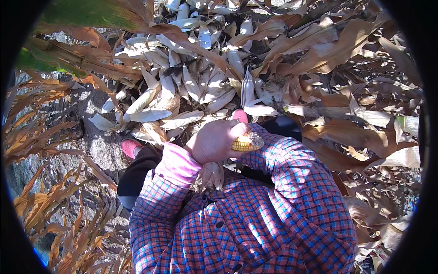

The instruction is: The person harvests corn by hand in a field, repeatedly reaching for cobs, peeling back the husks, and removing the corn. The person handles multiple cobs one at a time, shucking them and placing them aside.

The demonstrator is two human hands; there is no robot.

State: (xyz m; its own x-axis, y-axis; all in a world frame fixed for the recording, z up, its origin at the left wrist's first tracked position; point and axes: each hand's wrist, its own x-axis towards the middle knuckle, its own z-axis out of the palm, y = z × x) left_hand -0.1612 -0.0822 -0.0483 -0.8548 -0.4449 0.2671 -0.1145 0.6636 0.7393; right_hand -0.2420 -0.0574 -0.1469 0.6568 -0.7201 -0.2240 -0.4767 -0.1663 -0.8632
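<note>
My left hand (213,141), with a pink cuff at the wrist, is closed around an ear of corn (243,145). Yellow kernels show past the thumb, and the ear's right end looks pale and rough. Dry husk (209,176) hangs below that hand; whether it is joined to the ear cannot be made out. The checked right sleeve (270,150) reaches in to just behind the ear. My right hand is hidden there, behind the left hand and the corn.
A heap of pale husks and husk-covered ears (202,82) lies before my feet. Pink shoes (129,147) show beside it. Dry corn leaves (318,48) crowd the right and top, and more dry leaves (51,202) stand at left. A green leaf (85,15) overhangs the upper left.
</note>
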